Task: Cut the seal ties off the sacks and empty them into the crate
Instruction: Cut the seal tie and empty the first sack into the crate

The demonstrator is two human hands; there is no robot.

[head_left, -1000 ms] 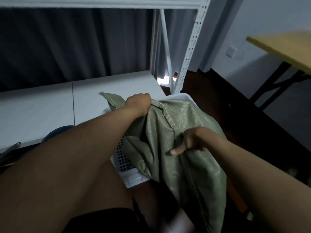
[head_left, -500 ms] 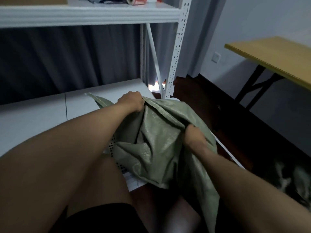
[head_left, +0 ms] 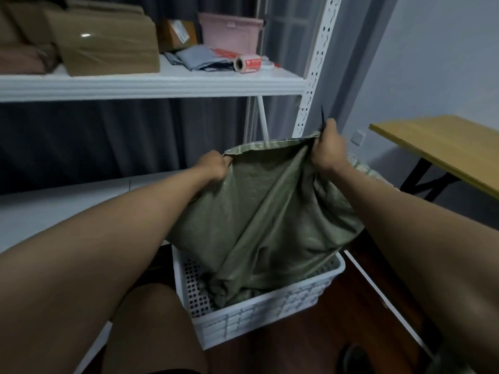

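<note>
Clearly the emptying step was in hand. Both hands held the green sack (head_left: pixel 259 211) upside down over the white crate (head_left: pixel 270 314). The left hand (head_left: pixel 213 164) clenched one corner of the upper hem, and the right hand (head_left: pixel 328 149) gripped the other corner together with a thin dark strip (head_left: pixel 322 117), perhaps the cut tie. The sack's lower end drooped inside the crate, near its left wall. What had dropped out was hidden. Judging by the slack cloth, the next move called for a lift and shake, then setting the sack aside.
</note>
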